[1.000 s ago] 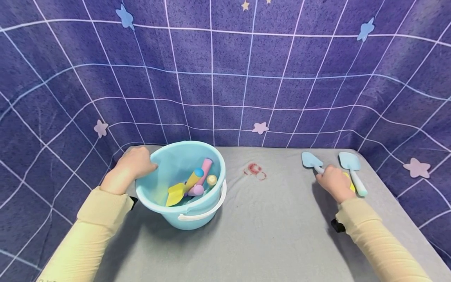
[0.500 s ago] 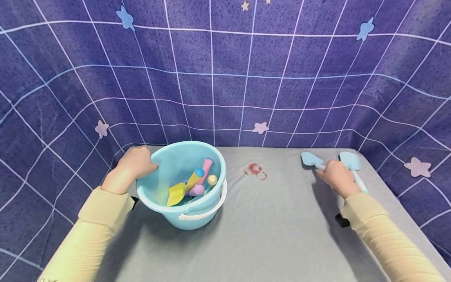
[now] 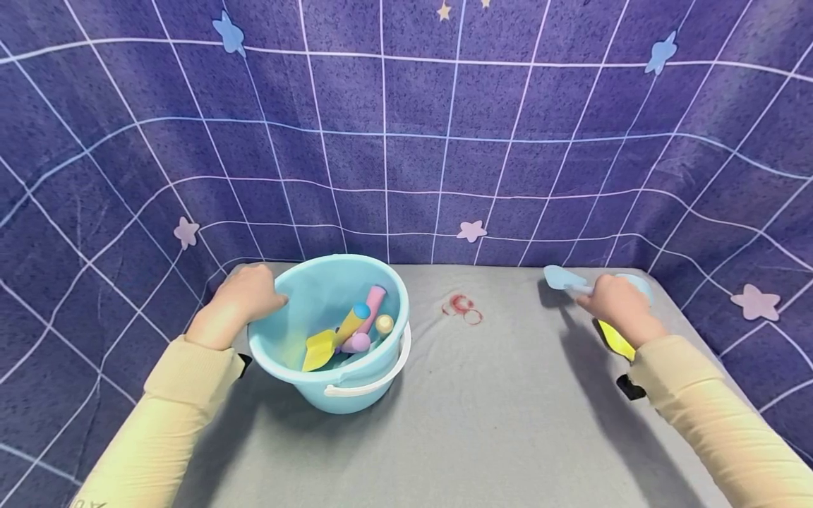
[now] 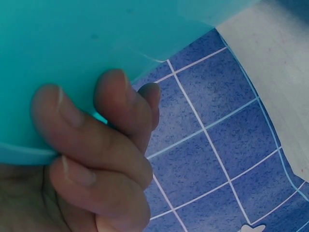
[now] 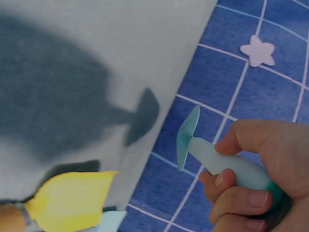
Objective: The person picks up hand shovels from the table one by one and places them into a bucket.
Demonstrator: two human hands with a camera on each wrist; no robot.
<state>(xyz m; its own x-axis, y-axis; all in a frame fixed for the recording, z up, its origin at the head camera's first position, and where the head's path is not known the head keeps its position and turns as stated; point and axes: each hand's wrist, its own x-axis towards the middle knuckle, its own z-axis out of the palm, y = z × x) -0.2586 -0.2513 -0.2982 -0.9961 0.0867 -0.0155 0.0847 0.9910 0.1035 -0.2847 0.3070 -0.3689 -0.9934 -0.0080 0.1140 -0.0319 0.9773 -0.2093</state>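
Note:
A light blue bucket (image 3: pixel 303 300) stands tilted on the left of the table, its white handle (image 3: pixel 362 389) hanging at the front. My left hand (image 3: pixel 249 293) grips its left rim; the left wrist view shows curled fingers (image 4: pixel 104 145) against the wall. Inside lie a yellow shovel (image 3: pixel 319 350), a pink handle (image 3: pixel 371 307) and other round-ended handles. My right hand (image 3: pixel 617 305) holds a light blue toy shovel (image 3: pixel 562 279) by its pale handle (image 5: pixel 231 166), above the table with its shadow below. Beneath that hand lies a yellow-bladed shovel (image 5: pixel 72 200).
Another light blue shovel (image 3: pixel 637 283) lies at the far right, mostly hidden by my right hand. Red ring marks (image 3: pixel 461 307) show on the grey cloth (image 3: pixel 483 423). A purple-blue grid curtain (image 3: pixel 419 162) with stars borders the back and sides.
My right hand has lifted the light blue shovel off the table and moved slightly right, uncovering part of the yellow shovel. My left hand stays on the bucket rim.

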